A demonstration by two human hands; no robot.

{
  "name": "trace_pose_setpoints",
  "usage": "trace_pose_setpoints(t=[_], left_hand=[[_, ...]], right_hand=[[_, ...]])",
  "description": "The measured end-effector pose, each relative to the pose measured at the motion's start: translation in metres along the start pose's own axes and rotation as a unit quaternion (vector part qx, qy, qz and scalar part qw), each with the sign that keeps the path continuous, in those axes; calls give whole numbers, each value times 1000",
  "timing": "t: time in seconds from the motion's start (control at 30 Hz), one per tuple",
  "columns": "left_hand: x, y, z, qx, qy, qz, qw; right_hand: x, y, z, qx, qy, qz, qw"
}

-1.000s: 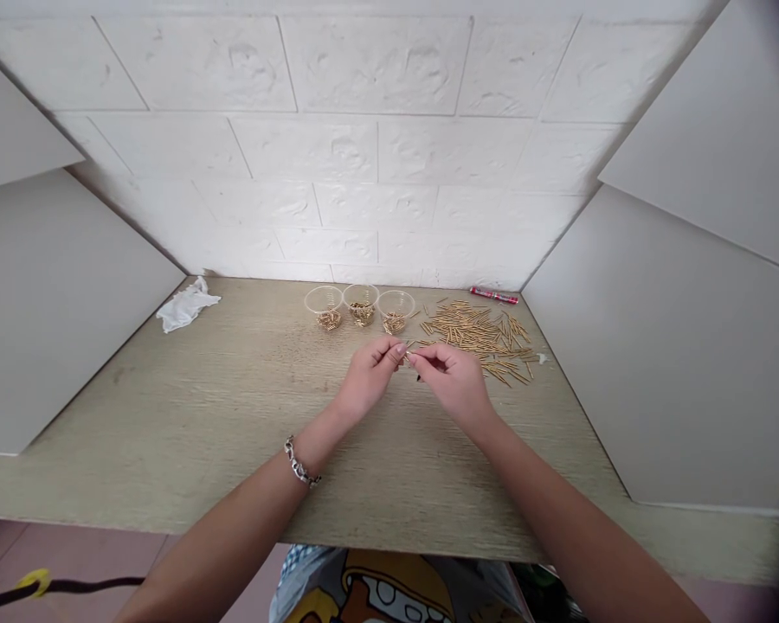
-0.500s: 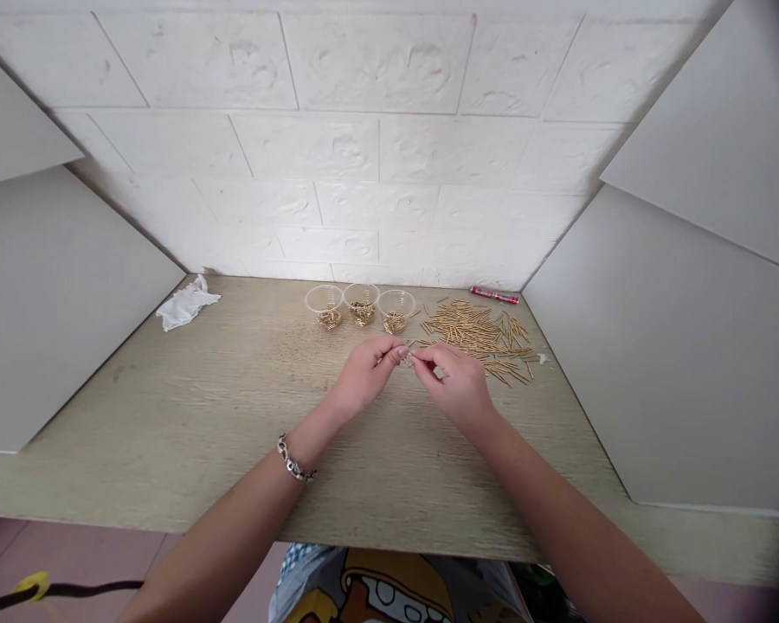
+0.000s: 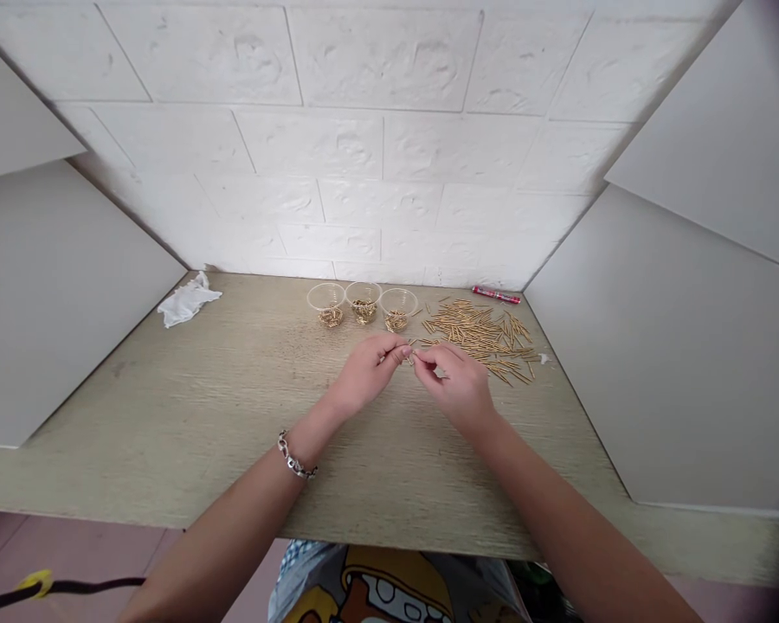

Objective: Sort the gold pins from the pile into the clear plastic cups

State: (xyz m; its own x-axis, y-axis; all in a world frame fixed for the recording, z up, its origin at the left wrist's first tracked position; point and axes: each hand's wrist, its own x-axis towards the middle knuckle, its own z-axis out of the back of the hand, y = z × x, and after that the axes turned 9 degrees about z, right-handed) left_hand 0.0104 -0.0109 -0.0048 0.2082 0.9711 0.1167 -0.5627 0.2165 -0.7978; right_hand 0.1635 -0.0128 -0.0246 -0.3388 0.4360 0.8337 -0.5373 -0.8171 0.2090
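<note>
While the bare left hand (image 3: 370,372) and bare right hand (image 3: 455,381) nearly meet, each with thumb and finger pinched, on what I cannot tell, slim gold-coloured rods (image 3: 467,327) lie beyond the right hand, near three clear round plastic cups (image 3: 363,298).

gold pins (image 3: 471,324) | slim, strewn flat | right of three part-filled clear cups (image 3: 363,294)

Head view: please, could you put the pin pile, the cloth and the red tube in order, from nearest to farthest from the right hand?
1. Pin pile: just beyond the right hand, partly hidden by it.
2. Red tube: farther back, on the right.
3. Cloth: far over on the left.
</note>
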Motion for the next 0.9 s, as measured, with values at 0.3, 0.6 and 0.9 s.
trace_pose_setpoints(t=[0.3,0.6,0.9], left_hand=[[3,8,3,-85,71,20,994],[4,13,-12,-254,80,80,961],[2,9,-12,-224,62,82,969]], right_hand=[[5,-4,6,122,48,-102,986],[3,-2,3,138,21,-126,982],[2,-2,2,101,20,-79,992]])
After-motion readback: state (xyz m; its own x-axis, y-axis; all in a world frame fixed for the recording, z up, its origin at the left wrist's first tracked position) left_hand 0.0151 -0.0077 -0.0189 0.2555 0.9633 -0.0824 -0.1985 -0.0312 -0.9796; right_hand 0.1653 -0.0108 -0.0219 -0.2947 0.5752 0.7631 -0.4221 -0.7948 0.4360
